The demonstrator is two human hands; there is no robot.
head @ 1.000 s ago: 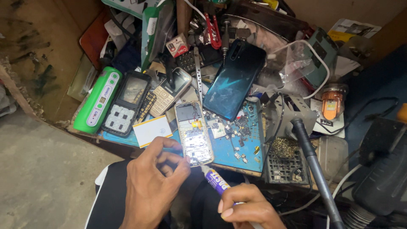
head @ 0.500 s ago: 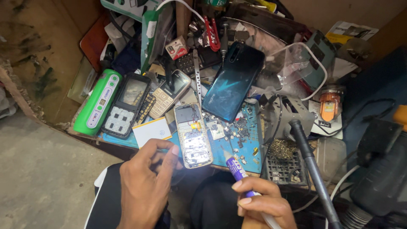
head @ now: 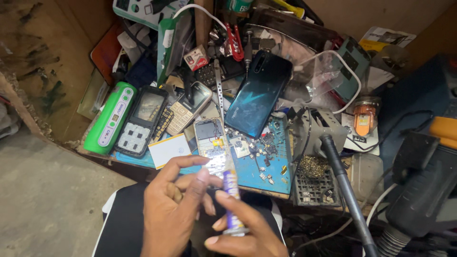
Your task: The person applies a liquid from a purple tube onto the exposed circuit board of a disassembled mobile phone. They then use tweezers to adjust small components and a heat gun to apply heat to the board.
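Both hands met over the blue mat (head: 266, 178) — the right hand (head: 247, 233) gripped a small purple tube (head: 232, 202) nozzle-up, the left hand (head: 178, 204) pinched its tip beside the opened keypad phone (head: 212, 145), seemingly to uncap it.

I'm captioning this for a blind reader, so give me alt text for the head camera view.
Two bare hands meet over a cluttered phone-repair bench: the right hand holds a small purple-and-white tube, and the left hand reaches to its tip. Just beyond lies an opened keypad phone on a blue mat, beside a dark teal smartphone and a green power bank.
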